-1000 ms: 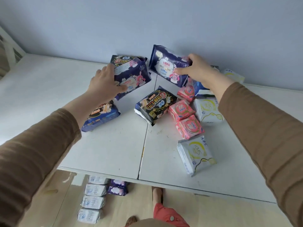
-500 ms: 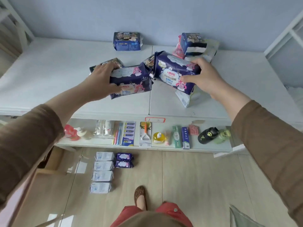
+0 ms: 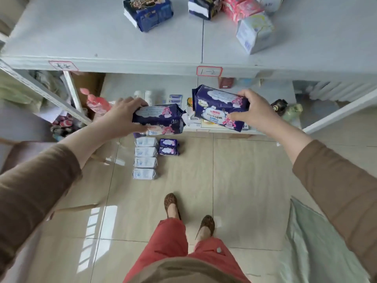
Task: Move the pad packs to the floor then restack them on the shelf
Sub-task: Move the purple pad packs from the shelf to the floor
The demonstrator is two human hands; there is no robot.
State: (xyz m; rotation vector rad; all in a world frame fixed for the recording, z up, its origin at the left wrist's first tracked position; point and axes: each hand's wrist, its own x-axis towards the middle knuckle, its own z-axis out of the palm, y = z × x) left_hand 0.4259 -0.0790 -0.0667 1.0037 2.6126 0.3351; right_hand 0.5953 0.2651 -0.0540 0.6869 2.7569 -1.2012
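Observation:
My left hand (image 3: 122, 117) grips a dark purple pad pack (image 3: 161, 120) by its left end, held in the air below the top shelf. My right hand (image 3: 252, 111) grips a second dark purple pad pack (image 3: 216, 108) by its right end, at about the same height. On the floor beneath lie a column of several white pad packs (image 3: 145, 158) and two small purple pad packs (image 3: 169, 147) beside it. The white top shelf (image 3: 102, 37) still carries a blue pack (image 3: 149, 12), a dark pack (image 3: 204, 7), pink packs (image 3: 242, 8) and a pale pack (image 3: 255, 33).
A lower shelf (image 3: 265, 88) behind the held packs holds small toiletries and bottles, with a pink bottle (image 3: 95, 103) at its left. My feet (image 3: 191, 213) stand on the tiled floor. A pale green cloth (image 3: 312, 242) lies at the right.
Both hands have carried their purple packs off the top shelf and down in front of the lower shelf. My view has tilted down towards the floor.

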